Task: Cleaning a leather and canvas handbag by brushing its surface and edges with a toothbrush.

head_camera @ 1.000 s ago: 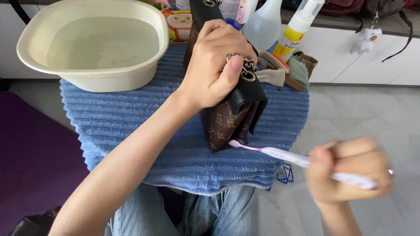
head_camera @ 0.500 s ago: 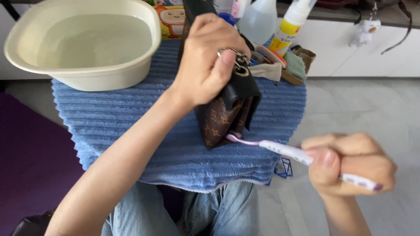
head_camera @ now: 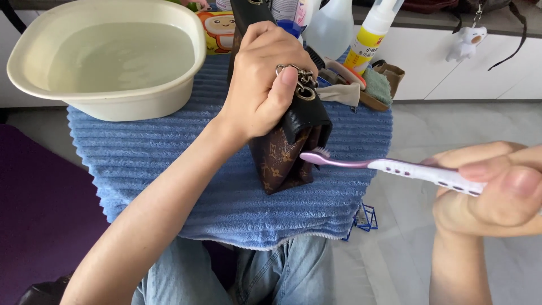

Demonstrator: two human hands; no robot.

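Head view: brown bag is gripped by left hand, toothbrush pinched in right hand; bristles are best kept light along the seam.

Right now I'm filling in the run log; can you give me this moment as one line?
left hand: grips brown bag upright on blue towel | right hand: holds toothbrush, bristles at bag's edge | basin of water behind

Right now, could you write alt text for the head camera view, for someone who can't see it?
A left hand holds a brown patterned bag upright on a blue towel while the right hand puts a purple and white toothbrush to its edge. A cream basin of water stands at the left, with bottles behind.
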